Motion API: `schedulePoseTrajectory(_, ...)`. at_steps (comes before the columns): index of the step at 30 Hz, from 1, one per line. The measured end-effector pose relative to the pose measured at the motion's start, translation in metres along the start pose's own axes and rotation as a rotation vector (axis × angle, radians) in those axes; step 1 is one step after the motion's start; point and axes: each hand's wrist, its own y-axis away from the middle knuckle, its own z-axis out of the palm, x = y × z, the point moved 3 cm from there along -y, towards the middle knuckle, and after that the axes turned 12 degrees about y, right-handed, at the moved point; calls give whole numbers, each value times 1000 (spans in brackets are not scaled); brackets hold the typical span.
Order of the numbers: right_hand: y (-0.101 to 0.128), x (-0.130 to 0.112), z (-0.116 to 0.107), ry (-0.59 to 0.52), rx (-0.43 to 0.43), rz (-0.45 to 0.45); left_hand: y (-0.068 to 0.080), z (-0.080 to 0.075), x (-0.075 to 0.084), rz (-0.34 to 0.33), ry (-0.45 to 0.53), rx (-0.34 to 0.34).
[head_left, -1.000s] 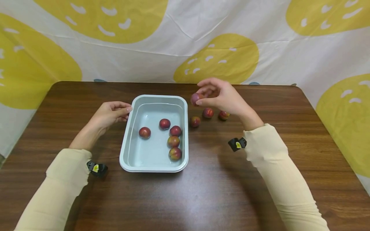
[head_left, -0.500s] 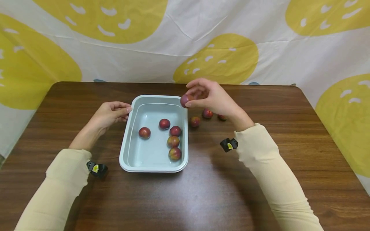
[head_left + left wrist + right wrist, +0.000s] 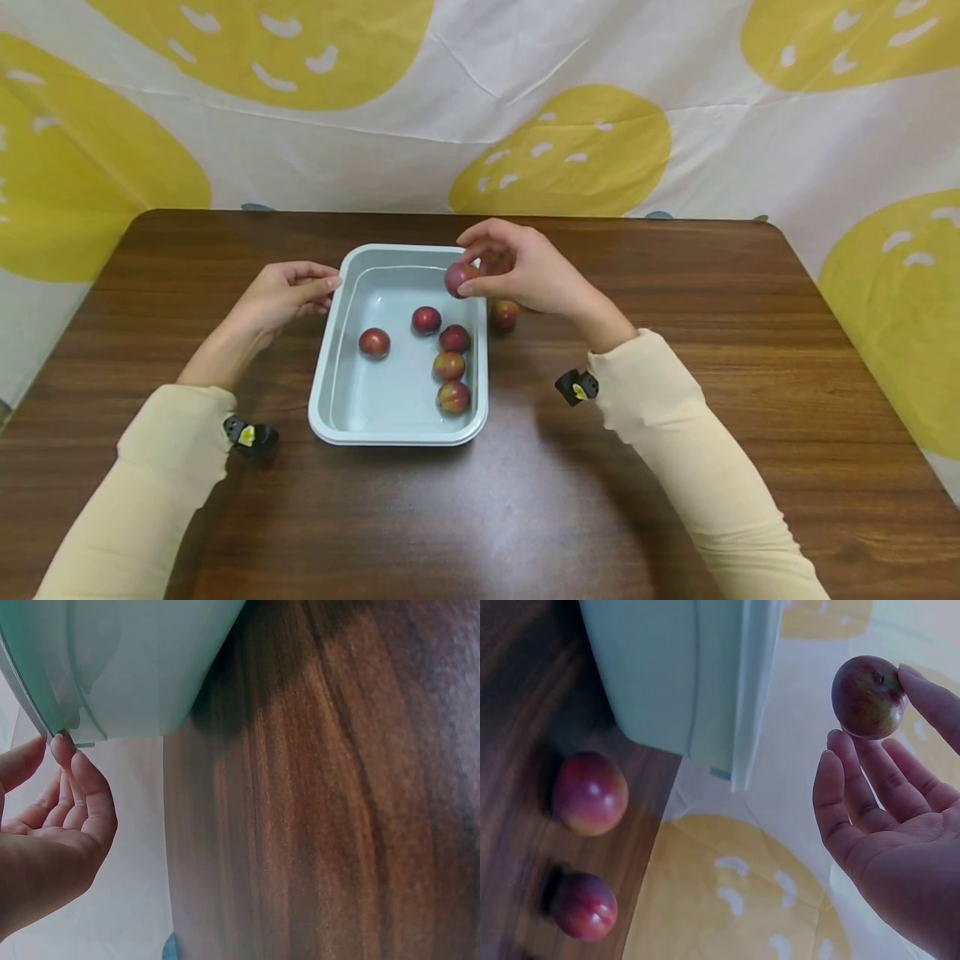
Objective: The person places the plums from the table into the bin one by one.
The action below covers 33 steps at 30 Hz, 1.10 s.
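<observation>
The right hand (image 3: pixel 525 271) pinches a round, smooth, purplish-red plum (image 3: pixel 460 280) between thumb and fingertips, holding it at the hand's left end, over the inside of a pale blue-grey rectangular plastic tub (image 3: pixel 382 400), by its far right corner. The right wrist view shows this fruit apart from the tub's rim. The left hand (image 3: pixel 281 298) pinches the tub's left edge near its far left corner, thumb against fingers. Inside, one red plum (image 3: pixel 374 342) lies toward the left wall, another red plum (image 3: pixel 426 320) near the middle, and three plums (image 3: pixel 449 367) line the right wall. Just outside the tub's right edge, a red-and-yellow plum (image 3: pixel 505 313) sits on the dark brown wood-grain bench (image 3: pixel 562 533); the right wrist view adds a second loose plum (image 3: pixel 585 906) near the bench's far edge. Beyond that edge hangs a white cloth with yellow shapes (image 3: pixel 337 158).
</observation>
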Motion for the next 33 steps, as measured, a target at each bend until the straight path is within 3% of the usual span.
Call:
schedulePoseTrajectory(16,0,0,20,6,-63,-13,-1,-1,0,1,11,25)
schedulePoseTrajectory(33,5,5,15,-93,-79,-27,-2,0,-1,9,47,4)
